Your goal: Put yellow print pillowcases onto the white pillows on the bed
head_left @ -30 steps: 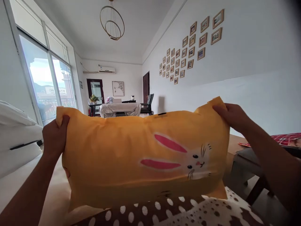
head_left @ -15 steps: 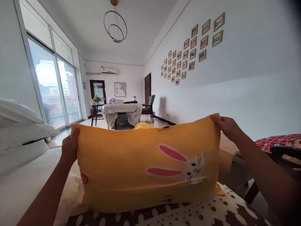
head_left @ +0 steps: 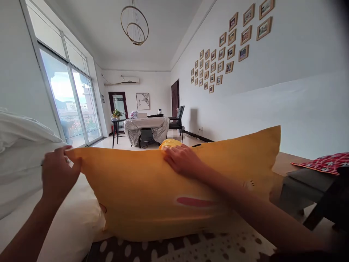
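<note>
A yellow pillow (head_left: pixel 136 189) with a rabbit print stands on edge across the front, above a brown and cream patterned cover (head_left: pixel 152 253). Its upper left corner is pinched by my left hand (head_left: pixel 58 167). My right hand (head_left: pixel 181 160) lies over the middle of the top edge, fingers bent onto the cloth; the fingertips are partly lost behind that edge. Part of the rabbit print is covered by my right forearm. Just behind the top edge, a bit of yellow cloth (head_left: pixel 170 142) shows.
White pillows or bedding (head_left: pixel 24 145) are piled at the left. On the right are a dark grey seat (head_left: pixel 308 182) and a red checked cloth (head_left: pixel 327 162). A covered table (head_left: pixel 144 123) and a black chair (head_left: pixel 178 118) stand farther back.
My right hand has left the upper right corner and moved left to the middle of the top edge. My left hand has shifted left with its corner, and the view has turned slightly.
</note>
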Demonstrator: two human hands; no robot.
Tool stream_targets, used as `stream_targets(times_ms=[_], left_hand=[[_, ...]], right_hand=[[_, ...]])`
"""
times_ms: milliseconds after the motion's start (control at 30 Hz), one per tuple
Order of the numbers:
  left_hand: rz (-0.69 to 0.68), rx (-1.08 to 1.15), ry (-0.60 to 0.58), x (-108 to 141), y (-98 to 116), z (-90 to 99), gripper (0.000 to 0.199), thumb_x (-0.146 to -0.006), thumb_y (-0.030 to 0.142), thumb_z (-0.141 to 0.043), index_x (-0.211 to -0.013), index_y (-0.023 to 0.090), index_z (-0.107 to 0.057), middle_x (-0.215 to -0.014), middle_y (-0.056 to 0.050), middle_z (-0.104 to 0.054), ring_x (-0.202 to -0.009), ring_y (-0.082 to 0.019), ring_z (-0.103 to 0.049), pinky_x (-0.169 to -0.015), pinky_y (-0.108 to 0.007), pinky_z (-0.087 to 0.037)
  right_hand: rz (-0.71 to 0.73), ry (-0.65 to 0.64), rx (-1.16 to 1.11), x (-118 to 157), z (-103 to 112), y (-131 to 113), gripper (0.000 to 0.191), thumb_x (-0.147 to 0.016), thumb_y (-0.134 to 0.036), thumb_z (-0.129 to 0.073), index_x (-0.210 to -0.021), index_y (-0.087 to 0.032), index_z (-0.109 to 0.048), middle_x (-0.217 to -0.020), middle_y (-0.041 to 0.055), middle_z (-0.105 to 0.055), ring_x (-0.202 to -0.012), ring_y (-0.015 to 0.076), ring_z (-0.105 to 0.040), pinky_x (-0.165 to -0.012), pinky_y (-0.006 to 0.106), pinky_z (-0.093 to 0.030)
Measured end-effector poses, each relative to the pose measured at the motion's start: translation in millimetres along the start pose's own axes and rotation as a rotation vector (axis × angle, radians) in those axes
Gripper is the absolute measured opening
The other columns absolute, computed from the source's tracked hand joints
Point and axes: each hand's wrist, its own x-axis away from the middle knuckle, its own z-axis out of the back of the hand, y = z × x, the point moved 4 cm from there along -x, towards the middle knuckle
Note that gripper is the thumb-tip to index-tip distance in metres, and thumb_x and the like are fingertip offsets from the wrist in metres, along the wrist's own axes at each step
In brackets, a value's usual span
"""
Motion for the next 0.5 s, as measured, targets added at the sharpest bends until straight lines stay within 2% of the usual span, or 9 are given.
stream_targets(times_ms=[33,67,133,167,200,267,367,433,500], left_hand=[[-0.167,-0.146,0.102,10,20,9.7,0.049,-0.075,0.037,-0.047,-0.116,0.013,-0.053,-0.107,-0.014,-0.057,-0.113,-0.038,-0.049,-0.1,-0.058,-0.035],[-0.33,-0.182,0.158,22,42,14.5,0.047,-0.08,0.036,-0.04,-0.121,0.014,-0.05,-0.116,-0.015,-0.055,-0.119,-0.036,-0.046,-0.103,-0.055,-0.033],[-0.719,-0.129,0.051,52,91,6.1,0.037,-0.086,0.032,-0.037,-0.117,0.019,-0.051,-0.115,-0.012,-0.058,-0.119,-0.029,-0.048,-0.104,-0.047,-0.034],[-0.865,-0.112,-0.07,66,112,-5.0,0.034,-0.089,0.029,-0.036,-0.116,0.019,-0.052,-0.118,-0.011,-0.058,-0.122,-0.027,-0.047,-0.104,-0.044,-0.033],[-0.953,-0.088,-0.161,77,129,-16.9,0.034,-0.09,0.026,-0.033,-0.117,0.017,-0.052,-0.121,-0.012,-0.057,-0.125,-0.027,-0.044,-0.104,-0.042,-0.033],[-0.977,-0.074,-0.318,87,153,-43.0,0.036,-0.094,0.028,-0.029,-0.119,0.015,-0.052,-0.123,-0.014,-0.056,-0.125,-0.027,-0.045,-0.101,-0.041,-0.034],[-0.891,-0.073,-0.553,86,165,-73.6,0.04,-0.097,0.036,-0.023,-0.113,0.019,-0.056,-0.103,-0.009,-0.064,-0.096,-0.023,-0.06,-0.087,-0.038,-0.042],[-0.803,-0.081,-0.664,80,162,-81.4,0.042,-0.097,0.039,-0.022,-0.11,0.022,-0.057,-0.092,-0.006,-0.065,-0.081,-0.022,-0.062,-0.078,-0.035,-0.043],[-0.735,-0.089,-0.723,74,153,-81.3,0.043,-0.096,0.043,-0.021,-0.107,0.024,-0.058,-0.089,-0.006,-0.065,-0.077,-0.023,-0.062,-0.074,-0.035,-0.042]], right_hand=[[-0.028,-0.007,0.001,-5,-2,1,0.036,-0.098,-0.035,-0.028,-0.11,-0.017,-0.056,-0.093,0.0104,-0.068,-0.087,0.0234,-0.061,-0.075,0.033,-0.036],[-0.054,-0.021,-0.004,-10,-4,3,0.035,-0.097,-0.035,-0.028,-0.1,-0.017,-0.058,-0.09,0.0094,-0.068,-0.083,0.0224,-0.061,-0.07,0.031,-0.035],[-0.078,-0.059,-0.026,-15,-4,11,0.034,-0.097,-0.035,-0.03,-0.089,-0.019,-0.059,-0.085,0.0074,-0.067,-0.076,0.0208,-0.061,-0.062,0.028,-0.032],[-0.077,-0.073,-0.039,-16,-3,14,0.034,-0.097,-0.036,-0.03,-0.087,-0.02,-0.059,-0.084,0.0065,-0.067,-0.075,0.0203,-0.06,-0.06,0.028,-0.031],[-0.079,-0.081,-0.047,-15,-2,17,0.035,-0.097,-0.037,-0.03,-0.087,-0.02,-0.059,-0.083,0.0058,-0.067,-0.073,0.02,-0.06,-0.06,0.028,-0.031],[-0.104,-0.058,-0.009,-11,3,19,0.035,-0.097,-0.036,-0.029,-0.09,-0.02,-0.06,-0.081,0.0065,-0.067,-0.073,0.0207,-0.059,-0.063,0.029,-0.032],[-0.113,0.073,0.155,1,13,11,0.034,-0.096,-0.028,-0.029,-0.099,-0.017,-0.061,-0.092,0.0122,-0.067,-0.086,0.0256,-0.058,-0.078,0.036,-0.034],[-0.038,0.097,0.201,9,12,0,0.037,-0.097,-0.031,-0.027,-0.107,-0.016,-0.059,-0.102,0.0143,-0.066,-0.095,0.028,-0.056,-0.085,0.041,-0.032],[0.026,0.031,0.148,13,4,-6,0.044,-0.098,-0.042,-0.025,-0.116,-0.017,-0.056,-0.105,0.0131,-0.066,-0.097,0.0276,-0.057,-0.086,0.041,-0.033]])
